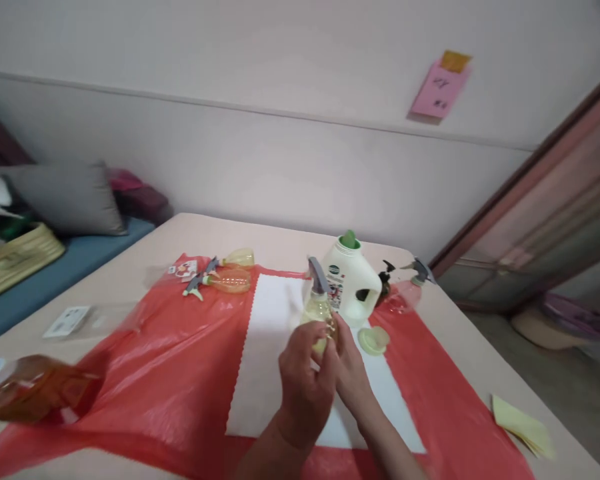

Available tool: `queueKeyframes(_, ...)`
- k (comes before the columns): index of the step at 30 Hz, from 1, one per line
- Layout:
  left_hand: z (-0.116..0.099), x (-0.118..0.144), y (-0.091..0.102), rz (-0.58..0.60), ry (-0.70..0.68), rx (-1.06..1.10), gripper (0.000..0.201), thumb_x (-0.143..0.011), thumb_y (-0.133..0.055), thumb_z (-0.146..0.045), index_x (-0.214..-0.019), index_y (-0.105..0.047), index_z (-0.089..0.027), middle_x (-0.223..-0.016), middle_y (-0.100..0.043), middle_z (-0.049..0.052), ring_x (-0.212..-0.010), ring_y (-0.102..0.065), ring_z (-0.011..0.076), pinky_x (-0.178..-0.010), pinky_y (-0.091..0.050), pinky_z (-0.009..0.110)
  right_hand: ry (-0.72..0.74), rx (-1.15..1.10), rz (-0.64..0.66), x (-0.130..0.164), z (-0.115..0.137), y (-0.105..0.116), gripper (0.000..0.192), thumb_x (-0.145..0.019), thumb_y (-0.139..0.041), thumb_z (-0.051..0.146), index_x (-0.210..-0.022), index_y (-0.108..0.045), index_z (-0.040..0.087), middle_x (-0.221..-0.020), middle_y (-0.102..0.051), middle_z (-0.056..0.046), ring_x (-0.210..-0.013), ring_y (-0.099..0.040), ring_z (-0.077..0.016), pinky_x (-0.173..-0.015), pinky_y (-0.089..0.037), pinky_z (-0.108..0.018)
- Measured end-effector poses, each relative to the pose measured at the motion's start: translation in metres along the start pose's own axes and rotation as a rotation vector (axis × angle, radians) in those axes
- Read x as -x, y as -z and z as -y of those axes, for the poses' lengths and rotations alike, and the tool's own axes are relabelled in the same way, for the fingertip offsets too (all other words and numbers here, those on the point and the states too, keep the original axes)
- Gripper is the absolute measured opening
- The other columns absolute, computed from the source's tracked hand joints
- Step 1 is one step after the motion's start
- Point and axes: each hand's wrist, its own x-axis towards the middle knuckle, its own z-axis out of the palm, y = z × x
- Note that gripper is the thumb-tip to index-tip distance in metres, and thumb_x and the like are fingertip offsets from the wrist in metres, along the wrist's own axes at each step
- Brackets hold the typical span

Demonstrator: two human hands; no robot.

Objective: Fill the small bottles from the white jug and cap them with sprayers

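Both my hands wrap a small yellow spray bottle (318, 308) with a grey trigger head, held upright over a white cloth (275, 347). My left hand (305, 383) grips its lower body from the front-left. My right hand (351, 370) holds it from the right side. Just behind stands a white detergent jug (350, 279) with a green cap. A pale green round lid (374, 339) lies on the cloth to the right of my hands.
A red plastic sheet (170, 373) covers the table. Two yellow spray bottles (227, 273) lie at its far left. A pink spray bottle (405, 290) and a dark pump stand at the far right. An amber bottle (35, 387) lies near left. Yellow paper (523, 423) rests near the right edge.
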Motion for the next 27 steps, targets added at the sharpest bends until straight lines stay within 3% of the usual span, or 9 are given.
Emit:
queueKeyframes(3, 0.009, -0.004, -0.004, -0.011, 0.170, -0.079, 0.042, -0.084, -0.068, -0.032, -0.123, -0.056, -0.022, -0.121, -0.065, 0.010, -0.113, -0.062, 0.0253, -0.099, -0.049, 0.042, -0.124, -0.277, 0.002, 0.000, 0.008, 0.016, 0.088, -0.069, -0.081, 0.037, -0.146, -0.039, 0.028, -0.150, -0.049, -0.010, -0.134, -0.051, -0.0286, -0.115, -0.039, -0.049)
queueKeyframes(6, 0.014, -0.012, -0.007, 0.143, 0.404, -0.036, 0.083, -0.070, -0.081, -0.038, -0.141, -0.041, -0.021, -0.139, -0.054, 0.014, -0.127, -0.054, 0.0309, -0.105, -0.045, 0.047, -0.127, -0.457, 0.113, -0.002, 0.014, 0.021, 0.092, -0.062, -0.084, 0.025, -0.145, -0.043, 0.032, -0.154, -0.046, -0.007, -0.140, -0.045, -0.0289, -0.118, -0.034, -0.049)
queueKeyframes(9, 0.015, -0.019, -0.006, 0.282, 0.519, 0.060, 0.078, -0.072, -0.078, -0.038, -0.138, -0.042, -0.021, -0.129, -0.061, 0.012, -0.114, -0.062, 0.0283, -0.097, -0.050, 0.044, -0.114, -0.572, 0.247, -0.004, 0.017, 0.028, 0.088, -0.065, -0.079, 0.020, -0.144, -0.046, 0.036, -0.157, -0.043, -0.003, -0.145, -0.039, -0.0274, -0.120, -0.029, -0.049)
queueKeyframes(12, 0.014, -0.018, -0.006, 0.268, 0.452, -0.078, 0.071, -0.071, -0.078, -0.039, -0.133, -0.047, -0.022, -0.128, -0.061, 0.010, -0.118, -0.060, 0.0297, -0.100, -0.046, 0.046, -0.092, -0.592, 0.085, -0.008, 0.022, 0.039, 0.070, -0.073, -0.077, 0.032, -0.139, -0.053, 0.036, -0.156, -0.044, -0.001, -0.148, -0.033, -0.0261, -0.122, -0.024, -0.048)
queueKeyframes(16, 0.016, -0.005, -0.015, 0.280, 0.310, -0.292, 0.071, -0.066, -0.079, -0.031, -0.131, -0.051, -0.023, -0.127, -0.061, 0.011, -0.121, -0.056, 0.0338, -0.103, -0.043, 0.050, -0.008, -0.653, -0.074, -0.010, 0.037, 0.045, 0.063, -0.072, -0.081, 0.048, -0.129, -0.063, 0.029, -0.139, -0.062, -0.007, -0.136, -0.050, -0.0288, -0.118, -0.033, -0.048)
queueKeyframes(20, 0.012, 0.005, -0.024, 0.385, 0.289, -0.301, 0.063, -0.067, -0.077, -0.030, -0.126, -0.055, -0.022, -0.116, -0.064, 0.011, -0.112, -0.058, 0.0336, -0.097, -0.044, 0.048, -0.204, -0.679, -0.199, -0.010, 0.049, 0.044, 0.042, -0.072, -0.081, 0.046, -0.107, -0.075, 0.022, -0.111, -0.075, -0.007, -0.105, -0.068, -0.0272, -0.096, -0.051, -0.042)
queueKeyframes(23, 0.003, 0.000, -0.022, 0.574, 0.483, -0.066, 0.058, -0.066, -0.079, -0.031, -0.120, -0.057, -0.023, -0.107, -0.066, 0.007, -0.099, -0.061, 0.0280, -0.088, -0.046, 0.041, -0.246, -0.746, -0.167, -0.009, 0.049, 0.050, 0.040, -0.070, -0.083, 0.044, -0.102, -0.077, 0.021, -0.099, -0.077, -0.005, -0.088, -0.070, -0.0227, -0.083, -0.054, -0.036)
queueKeyframes(27, -0.005, -0.004, -0.015, 0.879, 0.755, 0.599, 0.053, -0.061, -0.083, -0.036, -0.107, -0.063, -0.018, -0.092, -0.067, 0.005, -0.085, -0.062, 0.0221, -0.076, -0.046, 0.032, -0.163, -0.911, 0.037, -0.008, 0.044, 0.064, 0.036, -0.070, -0.082, 0.048, -0.090, -0.078, 0.018, -0.093, -0.077, -0.007, -0.088, -0.070, -0.0213, -0.080, -0.054, -0.032)
